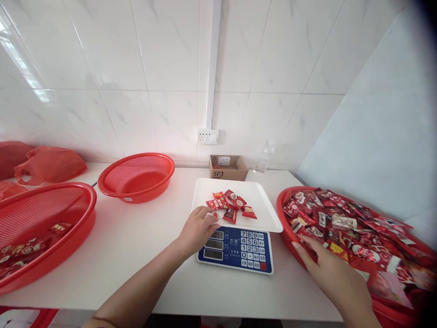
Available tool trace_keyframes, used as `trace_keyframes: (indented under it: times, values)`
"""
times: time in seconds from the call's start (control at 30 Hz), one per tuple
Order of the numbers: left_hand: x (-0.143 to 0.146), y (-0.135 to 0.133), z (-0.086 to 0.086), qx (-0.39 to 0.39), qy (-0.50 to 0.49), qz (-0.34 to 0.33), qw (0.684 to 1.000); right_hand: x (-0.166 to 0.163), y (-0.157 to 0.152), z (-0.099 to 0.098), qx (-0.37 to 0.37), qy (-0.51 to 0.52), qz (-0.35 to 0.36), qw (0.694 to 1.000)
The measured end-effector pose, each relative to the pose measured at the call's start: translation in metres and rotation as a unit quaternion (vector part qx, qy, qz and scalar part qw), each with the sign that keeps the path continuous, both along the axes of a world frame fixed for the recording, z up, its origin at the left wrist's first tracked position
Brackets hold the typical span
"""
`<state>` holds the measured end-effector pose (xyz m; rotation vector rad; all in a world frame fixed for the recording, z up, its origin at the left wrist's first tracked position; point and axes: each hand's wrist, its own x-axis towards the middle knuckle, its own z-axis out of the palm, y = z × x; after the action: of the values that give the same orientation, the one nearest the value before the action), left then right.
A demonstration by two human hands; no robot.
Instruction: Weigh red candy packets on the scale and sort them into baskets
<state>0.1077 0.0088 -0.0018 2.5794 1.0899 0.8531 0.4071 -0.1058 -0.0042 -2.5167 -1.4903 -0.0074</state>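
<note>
My left hand (pixel 201 228) reaches over the near left edge of the white weighing tray (pixel 205 187). Its fingers are curled together at a small red snack packet, which they partly cover. Several other red snack packets (pixel 235 200) lie loosely grouped on the tray. Below it is the scale's blue keypad panel (pixel 235 250), with its displays partly behind my fingers. On the right, my right hand (pixel 327 269) is at the near left rim of a red basket (pixel 287 232) heaped with red packets (pixel 341 223). Thumb and forefinger are spread there, while the other fingers are largely hidden.
A second red basket (pixel 88 205) at the left holds some packets. Behind it stands another red mesh basket (pixel 143 193). Along the wall are a small cardboard box (pixel 228 173), a clear plastic bottle (pixel 264 157) and red plastic bags (pixel 54 164).
</note>
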Motion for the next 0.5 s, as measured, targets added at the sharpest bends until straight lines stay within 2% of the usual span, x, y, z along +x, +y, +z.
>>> trace_keyframes:
  times: [0.33, 0.5]
  values:
    - [0.0025, 0.0038, 0.0024, -0.028, 0.046, 0.038, 0.998, 0.0015, -0.0001, -0.002, -0.013, 0.013, -0.002, 1.0]
    - [0.0046, 0.0041, 0.0008, -0.039, 0.057, 0.029, 0.997, 0.0022, -0.0004, -0.0021, -0.007, 0.01, 0.001, 1.0]
